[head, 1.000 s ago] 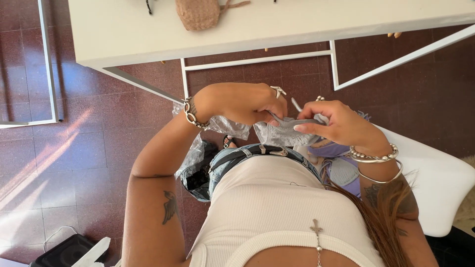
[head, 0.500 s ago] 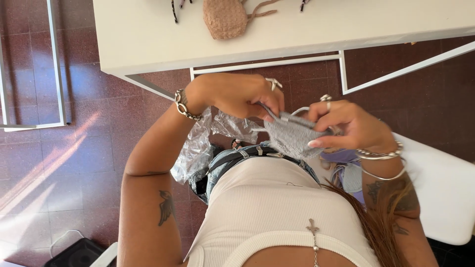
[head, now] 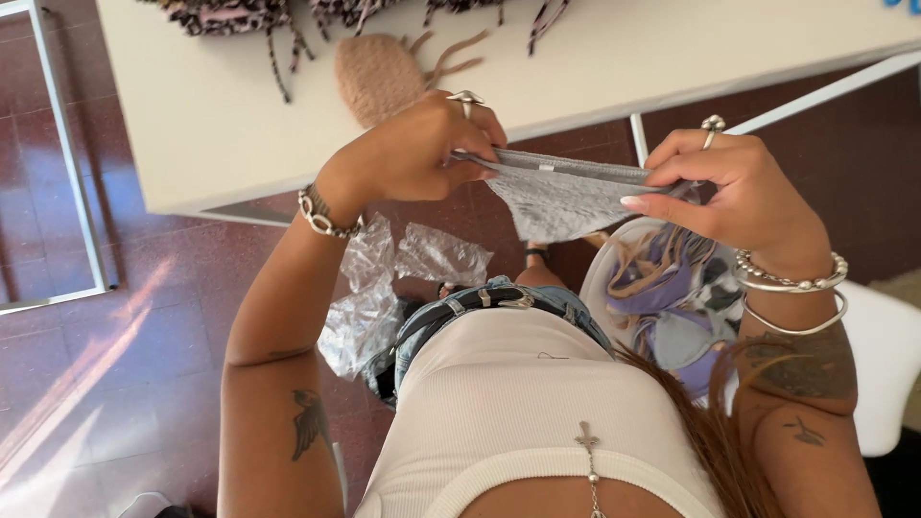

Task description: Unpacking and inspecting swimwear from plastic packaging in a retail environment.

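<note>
L hand & R hand raised, fingers pinching grey lace garment taut btwn them.

Garment stretched between two hands, below a table edge

The left hand and right hand each pinch an end of the garment, held between them. The table lies beyond, bearing a knitted pouch. A plastic bag hangs under the left wrist; a chair stands right.
</note>
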